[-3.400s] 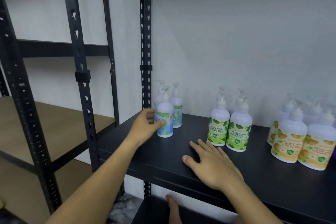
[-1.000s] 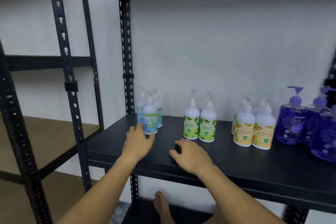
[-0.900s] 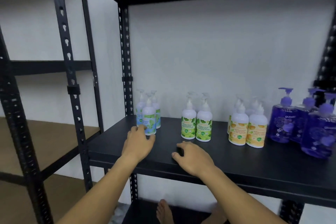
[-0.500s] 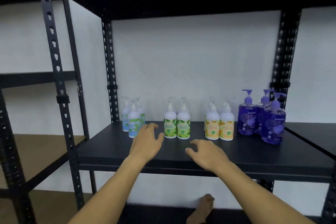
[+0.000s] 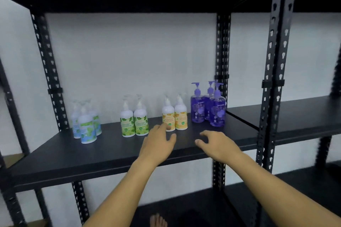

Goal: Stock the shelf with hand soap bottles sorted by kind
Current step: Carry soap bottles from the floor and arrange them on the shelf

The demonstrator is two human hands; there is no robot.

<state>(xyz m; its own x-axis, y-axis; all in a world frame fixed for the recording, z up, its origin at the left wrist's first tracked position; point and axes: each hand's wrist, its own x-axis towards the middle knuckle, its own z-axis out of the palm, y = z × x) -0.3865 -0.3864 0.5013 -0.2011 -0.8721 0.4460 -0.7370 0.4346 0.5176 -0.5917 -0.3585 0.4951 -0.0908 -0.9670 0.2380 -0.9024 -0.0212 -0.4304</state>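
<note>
On the black shelf stand four groups of pump bottles. From left to right: blue-label bottles, green-label bottles, orange-label bottles and purple bottles. My left hand hovers over the shelf with relaxed fingers, its fingertips just in front of the left orange-label bottle, holding nothing. My right hand hangs over the shelf's front part with loosely curled fingers, also empty.
Black slotted uprights frame the bay. A second black shelf continues to the right. A lower shelf lies below, with a bare foot showing at the bottom edge. A white wall is behind.
The view has swung right and pulled back. My left hand left the blue-label bottles and moved right to the orange-label ones. My right hand lifted off the shelf and shifted right.
</note>
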